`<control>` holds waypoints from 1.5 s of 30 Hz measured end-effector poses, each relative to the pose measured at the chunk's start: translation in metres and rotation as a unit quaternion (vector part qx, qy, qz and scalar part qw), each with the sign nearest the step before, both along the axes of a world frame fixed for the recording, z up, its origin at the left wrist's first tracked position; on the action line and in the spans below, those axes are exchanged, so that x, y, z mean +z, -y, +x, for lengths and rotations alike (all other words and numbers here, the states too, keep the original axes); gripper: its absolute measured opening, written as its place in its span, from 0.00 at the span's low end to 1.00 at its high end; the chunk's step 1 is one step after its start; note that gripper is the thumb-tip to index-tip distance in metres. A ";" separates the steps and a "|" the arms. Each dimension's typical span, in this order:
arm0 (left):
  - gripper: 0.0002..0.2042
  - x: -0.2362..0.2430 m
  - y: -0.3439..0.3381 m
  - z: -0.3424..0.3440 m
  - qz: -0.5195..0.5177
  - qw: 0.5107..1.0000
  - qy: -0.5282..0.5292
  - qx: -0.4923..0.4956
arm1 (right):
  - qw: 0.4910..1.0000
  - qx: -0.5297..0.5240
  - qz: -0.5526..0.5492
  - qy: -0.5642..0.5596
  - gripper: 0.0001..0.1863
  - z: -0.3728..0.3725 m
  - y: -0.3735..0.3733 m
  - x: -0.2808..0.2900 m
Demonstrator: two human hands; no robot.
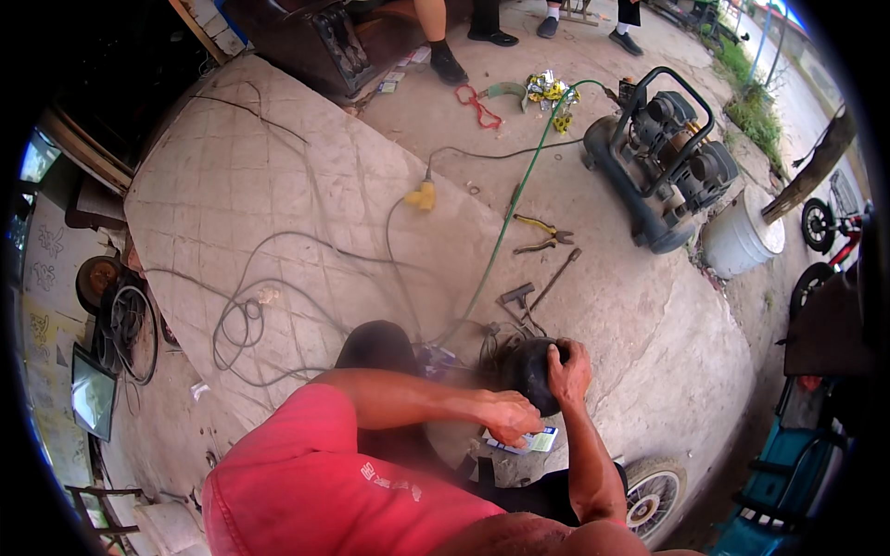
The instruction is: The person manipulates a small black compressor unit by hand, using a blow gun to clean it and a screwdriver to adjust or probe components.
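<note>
In front of me a black, rounded, rubber-looking thing [528,375] is held by my right hand [570,371], whose fingers wrap over its right side. What exactly it is I cannot make out. Just below and left of it, my left hand [512,417] has its fingers drawn together. Anything they pinch is hidden. Under that hand lies a printed white and blue card or packet [536,441]. Beyond the black thing rest a dark T-shaped tool [517,295] and a long metal bar tool [559,276]. Pliers with yellow and black handles [545,236] lie farther off.
A black air compressor [640,167] stands at the far right, its green hose [528,176] running toward me. Grey cable coils [243,315] and a yellow connector [422,195] lie left. A white bucket [742,236] and spoked wheel [654,500] are right. People's feet [449,65] show behind.
</note>
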State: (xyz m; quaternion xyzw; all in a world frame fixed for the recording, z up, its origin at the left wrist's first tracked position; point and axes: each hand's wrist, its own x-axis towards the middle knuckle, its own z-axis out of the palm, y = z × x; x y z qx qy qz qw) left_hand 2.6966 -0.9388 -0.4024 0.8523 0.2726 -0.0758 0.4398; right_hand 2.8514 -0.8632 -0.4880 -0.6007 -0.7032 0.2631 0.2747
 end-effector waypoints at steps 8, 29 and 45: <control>0.19 0.002 -0.001 0.000 -0.006 1.000 0.001 0.005 | 1.000 0.001 0.001 0.000 0.15 -0.001 -0.001 0.001; 0.18 0.002 0.000 -0.002 0.003 1.000 0.004 0.009 | 1.000 0.000 0.006 -0.016 0.14 -0.002 0.000 0.002; 0.18 0.001 -0.002 -0.003 -0.003 1.000 -0.006 0.007 | 1.000 0.003 0.002 -0.008 0.14 -0.001 0.000 0.002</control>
